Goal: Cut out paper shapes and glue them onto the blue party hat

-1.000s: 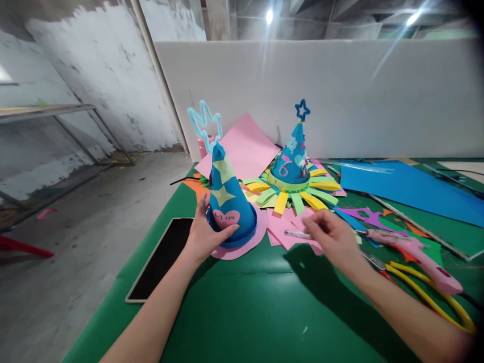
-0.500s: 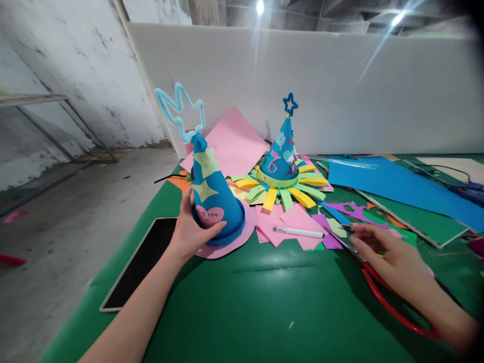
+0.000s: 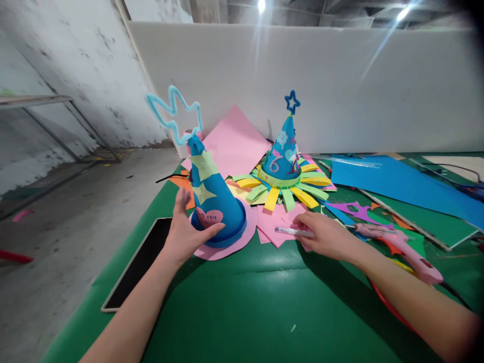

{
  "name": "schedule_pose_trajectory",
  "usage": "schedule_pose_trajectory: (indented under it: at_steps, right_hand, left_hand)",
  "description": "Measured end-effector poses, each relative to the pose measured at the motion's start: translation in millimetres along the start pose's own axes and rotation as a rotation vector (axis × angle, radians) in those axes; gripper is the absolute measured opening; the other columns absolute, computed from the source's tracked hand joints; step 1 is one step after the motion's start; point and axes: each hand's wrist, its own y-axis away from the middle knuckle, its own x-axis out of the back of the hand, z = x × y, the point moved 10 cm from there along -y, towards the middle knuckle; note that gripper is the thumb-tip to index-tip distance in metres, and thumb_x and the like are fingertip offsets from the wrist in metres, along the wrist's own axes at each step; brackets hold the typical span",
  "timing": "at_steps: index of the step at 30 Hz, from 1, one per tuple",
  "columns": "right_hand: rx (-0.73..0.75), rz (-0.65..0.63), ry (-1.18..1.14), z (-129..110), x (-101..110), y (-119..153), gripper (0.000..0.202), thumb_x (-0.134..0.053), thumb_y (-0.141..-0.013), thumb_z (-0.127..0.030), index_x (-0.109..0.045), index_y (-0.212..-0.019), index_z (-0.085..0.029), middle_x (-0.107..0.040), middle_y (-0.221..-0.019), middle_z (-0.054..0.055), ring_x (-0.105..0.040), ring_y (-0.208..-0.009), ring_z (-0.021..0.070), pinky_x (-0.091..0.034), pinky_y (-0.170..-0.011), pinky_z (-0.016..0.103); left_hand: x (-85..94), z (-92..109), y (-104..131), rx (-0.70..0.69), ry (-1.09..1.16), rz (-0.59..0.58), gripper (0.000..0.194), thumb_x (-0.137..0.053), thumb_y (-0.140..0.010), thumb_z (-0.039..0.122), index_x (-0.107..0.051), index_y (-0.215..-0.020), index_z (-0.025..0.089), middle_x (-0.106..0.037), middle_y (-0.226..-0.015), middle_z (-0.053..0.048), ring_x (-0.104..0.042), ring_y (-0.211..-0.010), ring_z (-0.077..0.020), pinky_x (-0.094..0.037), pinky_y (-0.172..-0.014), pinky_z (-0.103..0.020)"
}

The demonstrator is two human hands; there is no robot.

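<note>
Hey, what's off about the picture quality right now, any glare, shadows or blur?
Head view: streaks flare from two ceiling lights; a soft shadow falls on the green table below the right hand; the upper right corner is dark; writing on the pink heart looks soft.

"134" on pink heart (image 3: 209, 217) — "6" on hat (image 3: 285, 151)

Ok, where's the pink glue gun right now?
In the head view, the pink glue gun lies at the right on the green table, just beyond the right forearm, near the purple paper scrap.
</note>
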Motion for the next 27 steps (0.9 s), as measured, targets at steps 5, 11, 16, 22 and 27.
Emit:
schedule_pose_trajectory:
  at_steps: [5, 11, 16, 22, 27]
  right_hand:
    - [0.033, -0.044, 0.030, -3.9, -5.1, 9.3, 0.013, -0.049, -0.076, -0.018, -0.060, -0.082, -0.020, -0.062, -0.080, 0.007, -0.056, -0.076, 0.0208, -0.038, -0.064, 0.029]
    - [-0.077, 0.011, -0.003, 18.5, 5.0, 17.2, 0.012, -0.044, -0.080, -0.022, -0.055, -0.084, -0.020, -0.060, -0.084, 0.006, -0.057, -0.074, 0.0198, -0.041, -0.061, 0.028]
    - [-0.223, 0.104, -0.055, 51.3, 25.5, 14.2, 0.012, -0.038, -0.083, -0.027, -0.048, -0.084, -0.021, -0.061, -0.077, 0.004, -0.057, -0.066, 0.0181, -0.041, -0.055, 0.027]
    - [-0.302, 0.109, -0.068, 62.5, 22.1, 11.7, 0.011, -0.038, -0.083, -0.025, -0.048, -0.083, -0.020, -0.064, -0.078, 0.005, -0.059, -0.065, 0.0185, -0.040, -0.053, 0.027]
    - [-0.294, 0.088, -0.036, 56.2, 9.6, 5.3, 0.011, -0.040, -0.082, -0.021, -0.047, -0.090, -0.019, -0.065, -0.081, 0.008, -0.061, -0.071, 0.0205, -0.038, -0.053, 0.026]
  left_hand:
    - [31.6, 73.7, 36.0, -0.368, -0.295, 0.331, 0.084, -0.070, -0.062, 0.027, -0.021, -0.130, 0.030, -0.033, -0.130, -0.008, -0.030, -0.120, -0.0333, -0.027, -0.097, -0.049]
    - [-72.0, 126.7, 83.1, -0.770, -0.357, -0.318, 0.021, -0.047, -0.081, 0.019, -0.051, -0.101, 0.022, -0.054, -0.109, -0.008, -0.048, -0.103, -0.0241, -0.034, -0.088, -0.042]
    - [-136.6, 120.4, 80.0, -0.695, -0.492, -0.566, 0.023, -0.046, -0.082, 0.027, -0.054, -0.098, 0.013, -0.057, -0.106, -0.013, -0.047, -0.103, -0.0262, -0.033, -0.088, -0.042]
    - [-155.3, 109.9, 66.0, -0.639, -0.539, -0.585, 0.020, -0.046, -0.081, 0.026, -0.058, -0.082, 0.011, -0.060, -0.078, -0.012, -0.055, -0.077, -0.0257, -0.042, -0.067, -0.038]
    - [-155.6, 103.7, 72.3, -0.644, -0.550, -0.570, 0.021, -0.039, -0.084, 0.019, -0.058, -0.086, 0.010, -0.059, -0.089, -0.015, -0.053, -0.089, -0.0271, -0.041, -0.073, -0.040]
